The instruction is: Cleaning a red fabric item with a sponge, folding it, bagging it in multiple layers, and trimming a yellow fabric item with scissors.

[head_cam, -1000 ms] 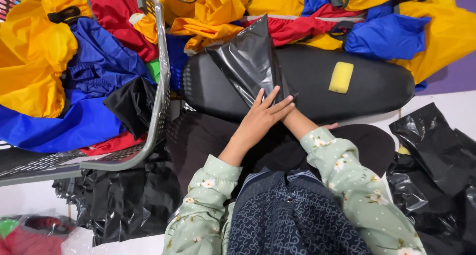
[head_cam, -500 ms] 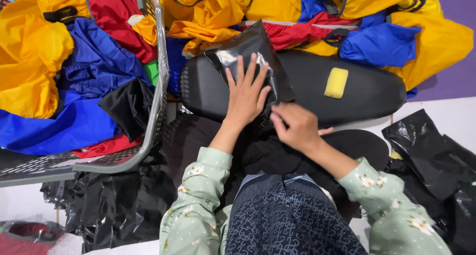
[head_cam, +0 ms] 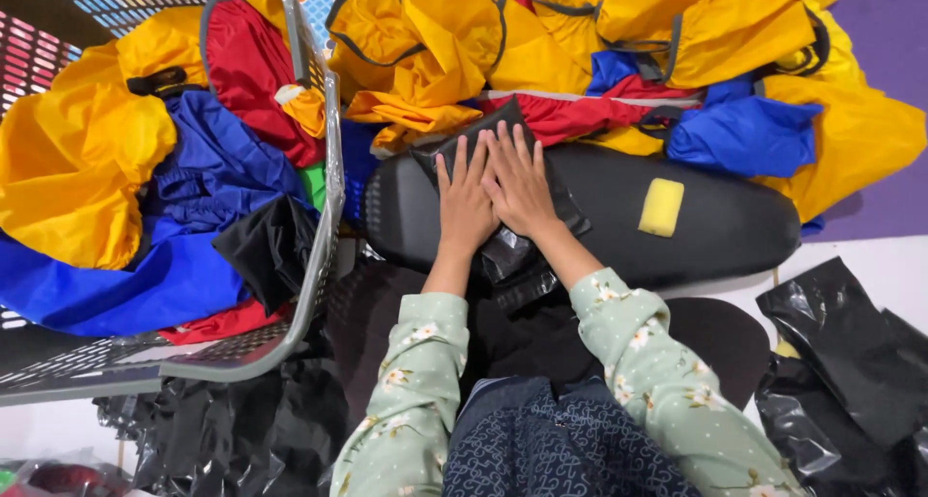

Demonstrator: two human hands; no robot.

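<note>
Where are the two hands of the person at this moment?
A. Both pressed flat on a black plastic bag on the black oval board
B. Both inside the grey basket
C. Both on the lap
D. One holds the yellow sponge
A: the left hand and right hand lie flat, side by side, on the black plastic bag atop the black oval board.

- The flat black plastic bag [head_cam: 503,183] under both hands looks thin and glossy, with light glinting off its creases.
- The long black oval pad [head_cam: 599,217] beneath it has a smooth, matt, leather-like skin.
- The small yellow rectangular sponge [head_cam: 661,207] on the pad looks soft, porous and dull.
- The heaped yellow, blue and red garments [head_cam: 435,62] are thin synthetic cloth with a faint sheen, heavily crumpled.
- The grey mesh basket [head_cam: 319,217] looks like hard perforated plastic.
- The loose black plastic bags [head_cam: 841,352] beside it are shiny and wrinkled.
- The pale green floral sleeves [head_cam: 416,381] are soft, matt woven cloth.
</note>
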